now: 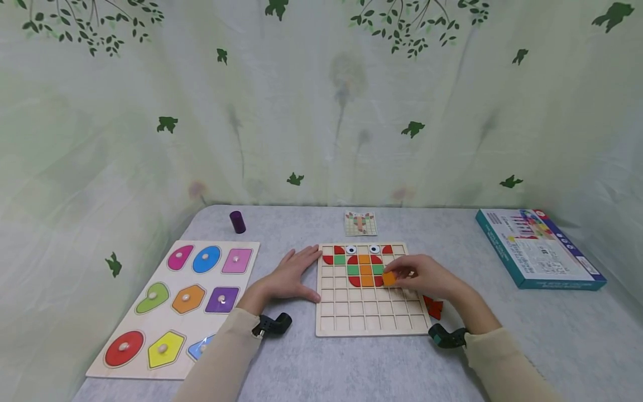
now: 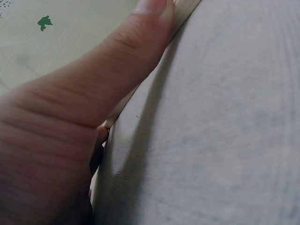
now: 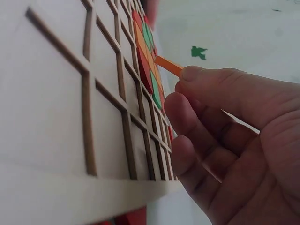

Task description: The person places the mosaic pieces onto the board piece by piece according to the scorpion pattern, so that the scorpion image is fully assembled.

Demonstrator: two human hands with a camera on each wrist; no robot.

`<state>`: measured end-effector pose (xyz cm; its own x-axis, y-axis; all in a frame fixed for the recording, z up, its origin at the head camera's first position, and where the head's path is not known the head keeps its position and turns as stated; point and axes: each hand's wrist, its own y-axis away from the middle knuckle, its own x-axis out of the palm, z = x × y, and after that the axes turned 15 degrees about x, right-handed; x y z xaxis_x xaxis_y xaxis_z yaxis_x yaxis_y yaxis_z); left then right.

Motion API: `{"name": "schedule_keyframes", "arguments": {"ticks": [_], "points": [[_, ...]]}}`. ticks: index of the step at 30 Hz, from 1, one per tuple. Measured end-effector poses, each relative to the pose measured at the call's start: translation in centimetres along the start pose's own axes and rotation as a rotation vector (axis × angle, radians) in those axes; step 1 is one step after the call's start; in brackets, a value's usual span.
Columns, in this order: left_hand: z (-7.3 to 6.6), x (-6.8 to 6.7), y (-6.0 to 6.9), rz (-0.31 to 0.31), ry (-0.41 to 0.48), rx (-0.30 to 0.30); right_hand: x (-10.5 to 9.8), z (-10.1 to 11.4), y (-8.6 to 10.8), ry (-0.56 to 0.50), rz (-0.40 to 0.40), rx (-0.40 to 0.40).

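Note:
A wooden grid board [image 1: 372, 322] lies flat on the table, its upper cells holding red, green and orange tiles and two eye tiles. My right hand [image 1: 427, 274] pinches an orange square tile [image 1: 389, 278] between thumb and fingers, over the cells just right of the filled ones. In the right wrist view the orange tile [image 3: 168, 64] is seen edge-on, tilted and raised off the board. My left hand [image 1: 291, 273] touches the board's left edge with extended fingers. Its thumb [image 2: 126, 47] presses along that edge in the left wrist view; its other fingers are mostly hidden there.
Red tiles [image 1: 433, 307] lie on the table by the board's right edge, partly beneath my right wrist. A pattern card [image 1: 360, 224] sits behind the board. At left are a knobbed shape puzzle [image 1: 188, 279] and a dark purple cylinder [image 1: 238, 222]. A teal-edged box [image 1: 557, 268] lies right.

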<state>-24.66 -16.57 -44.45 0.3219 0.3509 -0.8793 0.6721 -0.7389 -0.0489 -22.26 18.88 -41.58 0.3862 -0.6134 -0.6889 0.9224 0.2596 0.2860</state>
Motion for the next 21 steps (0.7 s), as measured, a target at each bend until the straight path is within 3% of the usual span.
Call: {"name": "schedule_keyframes", "arguments": {"ticks": [9, 21], "points": [[-0.1, -0.1, 0.1, 0.000, 0.002, 0.001, 1.4, 0.6, -0.2, 0.011, 0.049, -0.111], [-0.2, -0.1, 0.1, 0.000, 0.004, 0.003, 2.8, 1.6, -0.1, 0.007, 0.067, -0.120]]}}
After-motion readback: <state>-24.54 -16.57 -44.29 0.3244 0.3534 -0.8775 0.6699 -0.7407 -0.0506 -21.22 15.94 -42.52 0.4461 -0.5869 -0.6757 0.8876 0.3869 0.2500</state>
